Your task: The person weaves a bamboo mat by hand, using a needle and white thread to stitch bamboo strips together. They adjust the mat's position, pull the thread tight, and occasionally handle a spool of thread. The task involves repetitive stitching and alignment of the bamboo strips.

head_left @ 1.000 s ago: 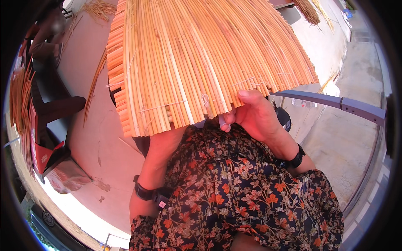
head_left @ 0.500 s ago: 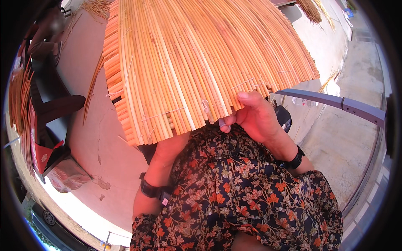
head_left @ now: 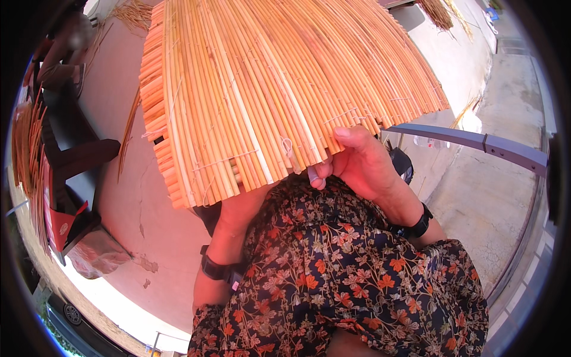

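A panel of straw-coloured stalks point(head_left: 279, 77), laid side by side and stitched with thin thread, is held up before my lap. A second layer of stalks running crosswise sticks out along its left side. My right hand point(head_left: 366, 163) grips the near edge, thumb on top and the other fingers curled below. A small pale grey thing shows at those fingertips; I cannot make out what it is. My left hand point(head_left: 245, 203) reaches under the near left part of the panel, its fingers hidden. A small thread loop point(head_left: 287, 146) lies on top near the edge.
A grey-blue bar point(head_left: 452, 136) runs out to the right from beside the panel. On the left are a dark bench-like piece point(head_left: 80, 160), a bundle of reddish-brown stalks point(head_left: 27, 149) and a seated person point(head_left: 62, 65). Loose straw point(head_left: 134, 15) lies at the back.
The panel has shifted slightly to the left, its left side dipping a little. My right hand has moved a little left with it, keeping its grip.
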Demonstrator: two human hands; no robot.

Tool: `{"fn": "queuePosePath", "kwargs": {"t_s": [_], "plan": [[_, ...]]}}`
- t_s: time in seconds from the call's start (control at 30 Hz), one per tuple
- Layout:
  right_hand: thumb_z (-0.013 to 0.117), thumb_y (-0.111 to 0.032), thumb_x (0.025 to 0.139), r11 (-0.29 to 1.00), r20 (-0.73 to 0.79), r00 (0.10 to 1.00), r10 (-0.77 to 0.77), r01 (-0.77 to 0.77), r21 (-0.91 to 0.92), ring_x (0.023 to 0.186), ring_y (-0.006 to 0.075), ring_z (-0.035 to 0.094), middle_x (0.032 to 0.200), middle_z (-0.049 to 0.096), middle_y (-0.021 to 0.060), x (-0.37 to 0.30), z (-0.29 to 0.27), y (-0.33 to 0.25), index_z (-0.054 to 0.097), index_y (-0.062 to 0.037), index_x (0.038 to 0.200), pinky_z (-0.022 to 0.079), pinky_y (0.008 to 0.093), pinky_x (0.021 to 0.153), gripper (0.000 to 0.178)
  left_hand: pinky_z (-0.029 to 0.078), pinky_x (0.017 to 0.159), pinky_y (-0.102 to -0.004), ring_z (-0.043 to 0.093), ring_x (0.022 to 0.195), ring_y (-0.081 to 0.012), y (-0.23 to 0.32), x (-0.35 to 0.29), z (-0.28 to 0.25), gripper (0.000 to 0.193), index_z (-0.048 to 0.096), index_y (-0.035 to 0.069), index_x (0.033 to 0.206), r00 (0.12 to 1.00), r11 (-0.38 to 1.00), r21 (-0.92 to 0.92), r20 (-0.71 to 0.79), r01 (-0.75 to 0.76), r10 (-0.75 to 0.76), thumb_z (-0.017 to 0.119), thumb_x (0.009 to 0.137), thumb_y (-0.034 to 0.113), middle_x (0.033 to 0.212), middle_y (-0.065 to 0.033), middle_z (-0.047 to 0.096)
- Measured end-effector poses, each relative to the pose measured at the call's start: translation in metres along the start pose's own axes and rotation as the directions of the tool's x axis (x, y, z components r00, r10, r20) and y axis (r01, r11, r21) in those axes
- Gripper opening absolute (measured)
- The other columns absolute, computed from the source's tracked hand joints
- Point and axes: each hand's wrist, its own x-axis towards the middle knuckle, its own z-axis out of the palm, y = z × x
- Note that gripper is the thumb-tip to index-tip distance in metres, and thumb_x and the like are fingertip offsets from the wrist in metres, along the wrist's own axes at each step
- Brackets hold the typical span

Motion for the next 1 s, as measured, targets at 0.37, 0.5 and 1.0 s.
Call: {"fn": "queuePosePath", "kwargs": {"t_s": [0.37, 0.5, 1.0], "plan": [[0.049, -0.036, 0.098, 0.992, 0.034, 0.995, -0.089, 0.086, 0.091, 0.071, 0.0256, 0.068, 0.076, 0.068, 0.0114, 0.001, 0.001, 0.006, 0.064, 0.0029, 0.102, 0.058, 0.036, 0.068, 0.042, 0.049, 0.079, -0.0335, 0.06, 0.09, -0.0199, -0.024, -0.011, 0.014, 0.022, 0.059, 0.004, 0.11, 0.996, 0.983, 0.163, -0.036, 0.081, -0.077, 0.06, 0.096, 0.021, 0.098, -0.0049, 0.058], [0.047, -0.038, 0.098, 0.991, 0.049, 0.996, -0.071, 0.065, 0.114, 0.072, 0.027, 0.067, 0.077, 0.067, 0.0127, 0.004, -0.005, 0.003, 0.062, 0.0032, 0.106, 0.057, 0.0365, 0.068, 0.045, 0.052, 0.082, -0.0318, 0.063, 0.096, -0.0174, -0.008, 0.003, -0.001, 0.031, 0.06, 0.002, 0.117, 0.958, 0.914, -0.291, 0.057, 0.284, -0.279, 0.07, 0.09, 0.015, 0.106, -0.0061, 0.064], [0.06, -0.016, 0.095, 0.988, 0.057, 0.997, -0.061, 0.053, 0.142, 0.11, 0.0356, 0.064, 0.121, 0.064, 0.0219, 0.008, -0.026, 0.006, 0.059, 0.0108, 0.12, 0.054, 0.051, 0.096, 0.036, 0.043, 0.101, -0.0431, 0.054, 0.124, -0.0334, 0.043, 0.041, -0.145, 0.066, 0.055, 0.003, 0.131, 0.99, 0.982, 0.158, -0.074, -0.108, 0.121, 0.077, 0.081, 0.04, 0.139, -0.0208, 0.05]]}}
